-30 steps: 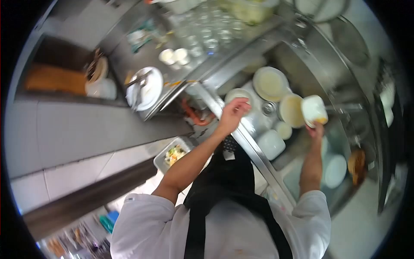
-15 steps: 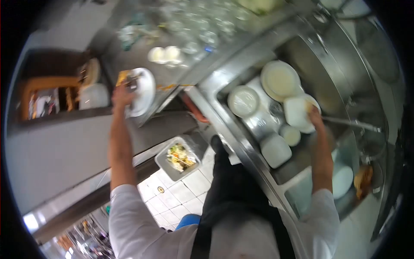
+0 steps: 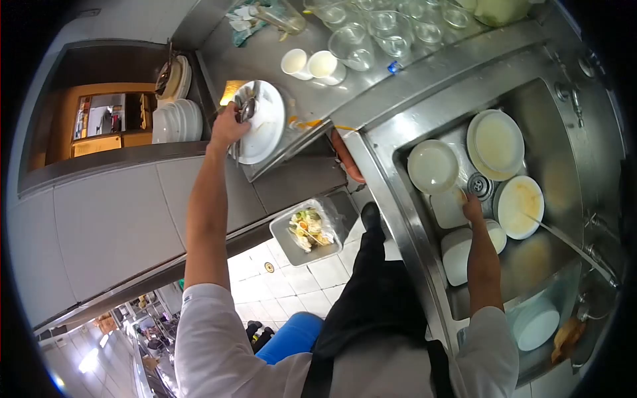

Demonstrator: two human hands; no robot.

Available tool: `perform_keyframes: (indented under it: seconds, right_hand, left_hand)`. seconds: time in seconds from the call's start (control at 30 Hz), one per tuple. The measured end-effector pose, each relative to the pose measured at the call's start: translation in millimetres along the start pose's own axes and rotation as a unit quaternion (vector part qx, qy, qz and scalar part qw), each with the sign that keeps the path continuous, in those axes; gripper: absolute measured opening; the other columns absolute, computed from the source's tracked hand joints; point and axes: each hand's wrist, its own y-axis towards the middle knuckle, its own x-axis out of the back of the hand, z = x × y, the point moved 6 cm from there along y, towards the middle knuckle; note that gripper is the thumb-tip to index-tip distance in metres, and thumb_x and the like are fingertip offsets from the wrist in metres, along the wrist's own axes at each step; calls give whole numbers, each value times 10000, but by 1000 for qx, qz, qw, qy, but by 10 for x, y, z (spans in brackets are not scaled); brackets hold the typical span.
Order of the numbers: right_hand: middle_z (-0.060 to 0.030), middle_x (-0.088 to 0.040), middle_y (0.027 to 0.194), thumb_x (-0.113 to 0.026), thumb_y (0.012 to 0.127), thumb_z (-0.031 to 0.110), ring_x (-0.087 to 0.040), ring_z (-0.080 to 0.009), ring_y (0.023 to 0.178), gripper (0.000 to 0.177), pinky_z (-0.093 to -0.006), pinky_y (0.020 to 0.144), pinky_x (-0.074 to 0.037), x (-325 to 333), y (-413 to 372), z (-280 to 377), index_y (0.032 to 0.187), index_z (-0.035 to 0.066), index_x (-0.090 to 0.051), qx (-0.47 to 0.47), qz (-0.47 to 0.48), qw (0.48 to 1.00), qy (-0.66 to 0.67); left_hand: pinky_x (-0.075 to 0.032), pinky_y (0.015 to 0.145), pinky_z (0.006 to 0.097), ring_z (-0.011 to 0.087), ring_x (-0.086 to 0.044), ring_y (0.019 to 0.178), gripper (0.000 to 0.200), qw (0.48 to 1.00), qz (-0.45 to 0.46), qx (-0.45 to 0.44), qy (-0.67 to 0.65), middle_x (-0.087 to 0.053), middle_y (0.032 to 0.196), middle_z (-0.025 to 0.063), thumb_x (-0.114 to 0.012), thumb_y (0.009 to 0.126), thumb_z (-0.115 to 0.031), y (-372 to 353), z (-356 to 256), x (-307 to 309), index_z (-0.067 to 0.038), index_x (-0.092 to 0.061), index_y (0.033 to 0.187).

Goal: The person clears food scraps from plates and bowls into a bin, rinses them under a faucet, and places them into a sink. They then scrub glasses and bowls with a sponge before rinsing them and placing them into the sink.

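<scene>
The left hand was closed on cutlery at the near edge of a white plate, which rested on the metal worktop. The right hand gripped the edge of a square dish inside the sink. The dish was positioned beside a round bowl, near the drain. Whether it touched the sink floor could not be determined.

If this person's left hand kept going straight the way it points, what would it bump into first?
Probably the cutlery on the plate: the left hand is already at it, though exact contact is unclear.
</scene>
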Motion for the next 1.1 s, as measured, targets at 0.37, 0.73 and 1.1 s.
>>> perform_keyframes:
  seconds: [0.37,0.73,1.1]
  right_hand:
    - [-48,-648,1008,-596,934,72,-598,-144,948,212,-281,823,-487,1612,-450,4013,1138,29,-627,271,-346,818,372]
    - [-220,-358,1490,-699,822,359,-226,-504,1394,716,-644,1121,-125,-727,106,7366,1427,99,-417,405,-31,900,-156]
    - [-168,-552,1165,-619,804,138,-592,-376,1046,311,-484,850,-496,-278,429,7268,1107,71,-603,421,-182,889,-5]
  left_hand:
    - [-502,849,452,399,-651,986,460,988,-60,86,-110,-694,1007,191,-641,689,-95,-163,105,-12,-71,-522,1133]
    - [-515,595,399,263,-635,717,422,756,-64,245,-604,-603,899,136,-595,723,74,-307,623,-296,-56,-447,1096]
    - [-435,914,509,450,-600,1039,432,799,-271,263,-469,-643,1079,234,-558,739,-53,-980,119,217,-77,-442,1155]
